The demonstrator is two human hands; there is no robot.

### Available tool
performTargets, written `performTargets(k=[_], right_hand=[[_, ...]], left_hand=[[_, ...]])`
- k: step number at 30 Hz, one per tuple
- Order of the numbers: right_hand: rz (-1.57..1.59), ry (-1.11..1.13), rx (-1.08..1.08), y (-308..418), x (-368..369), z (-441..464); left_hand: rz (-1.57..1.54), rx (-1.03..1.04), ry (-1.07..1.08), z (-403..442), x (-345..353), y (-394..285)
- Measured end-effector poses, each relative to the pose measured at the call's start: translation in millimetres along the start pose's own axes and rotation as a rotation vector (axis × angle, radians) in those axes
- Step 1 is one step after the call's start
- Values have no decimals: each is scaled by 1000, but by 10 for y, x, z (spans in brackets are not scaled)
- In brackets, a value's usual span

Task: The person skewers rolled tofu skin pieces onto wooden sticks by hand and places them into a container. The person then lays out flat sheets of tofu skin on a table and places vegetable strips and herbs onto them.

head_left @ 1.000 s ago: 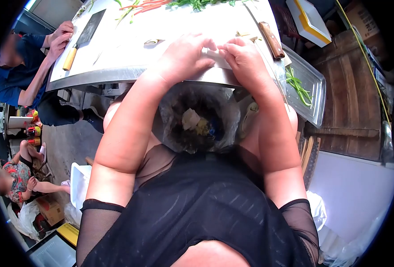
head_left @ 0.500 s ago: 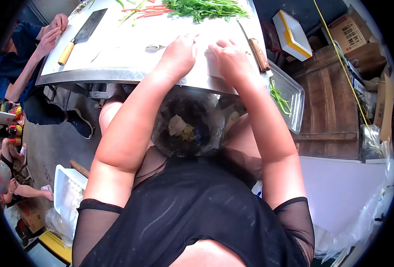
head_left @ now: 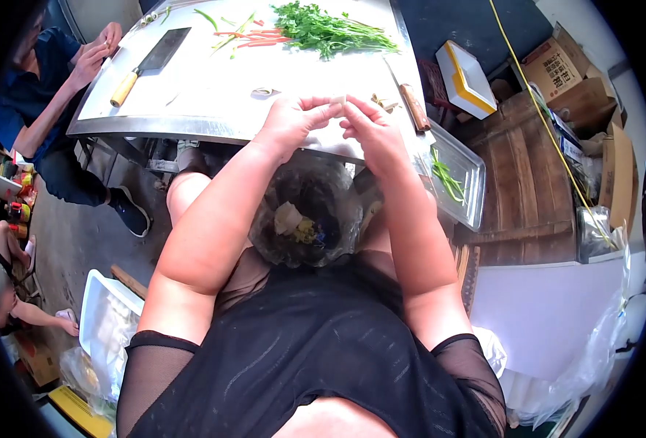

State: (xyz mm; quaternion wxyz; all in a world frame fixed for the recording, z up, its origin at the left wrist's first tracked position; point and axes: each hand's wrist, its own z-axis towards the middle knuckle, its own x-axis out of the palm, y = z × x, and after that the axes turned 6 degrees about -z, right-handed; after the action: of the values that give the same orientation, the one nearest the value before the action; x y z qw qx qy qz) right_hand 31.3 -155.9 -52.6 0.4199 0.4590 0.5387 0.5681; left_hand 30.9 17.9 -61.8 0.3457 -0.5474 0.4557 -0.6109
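Note:
Over the front edge of the white table [head_left: 221,80], my left hand [head_left: 294,123] and my right hand [head_left: 374,131] meet fingertip to fingertip. Both pinch a small, pale, flat piece [head_left: 339,104] whose kind I cannot make out. Left of my hands lies a small pale roll [head_left: 264,92] on the tabletop. Some thin brownish-green bits [head_left: 383,103] rest just beyond my right hand. To their right is a knife with a brown wooden handle [head_left: 415,108]. Farther back are leafy green herbs [head_left: 323,29] and red pepper strips [head_left: 261,38].
A cleaver [head_left: 155,62] lies on the table's left side, near a seated co-worker [head_left: 53,95]. Below my hands stands a bag-lined bin [head_left: 308,197] holding scraps. A clear tray [head_left: 465,197] with green stalks sits at right, beside wooden boards [head_left: 524,175].
My hands have come together from being apart on the tabletop and now hold the pale piece between them. The brownish-green bits now show beyond my right hand. The view has shifted slightly.

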Motion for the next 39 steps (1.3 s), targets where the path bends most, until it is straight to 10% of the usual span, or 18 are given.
performTargets(k=[4, 7, 17, 39], right_hand=[[-1495, -538, -689, -4, -656, -64], [-1620, -412, -305, -77, -868, -121], [-1105, -180, -416, -5, -292, -865], [-1172, -220, -398, -27, -206, -890]], left_hand=[[344, 130, -27, 5, -98, -58], [935, 428, -76, 9, -131, -26], [1118, 355, -164, 275, -229, 53], [1009, 222, -190, 252, -217, -58]])
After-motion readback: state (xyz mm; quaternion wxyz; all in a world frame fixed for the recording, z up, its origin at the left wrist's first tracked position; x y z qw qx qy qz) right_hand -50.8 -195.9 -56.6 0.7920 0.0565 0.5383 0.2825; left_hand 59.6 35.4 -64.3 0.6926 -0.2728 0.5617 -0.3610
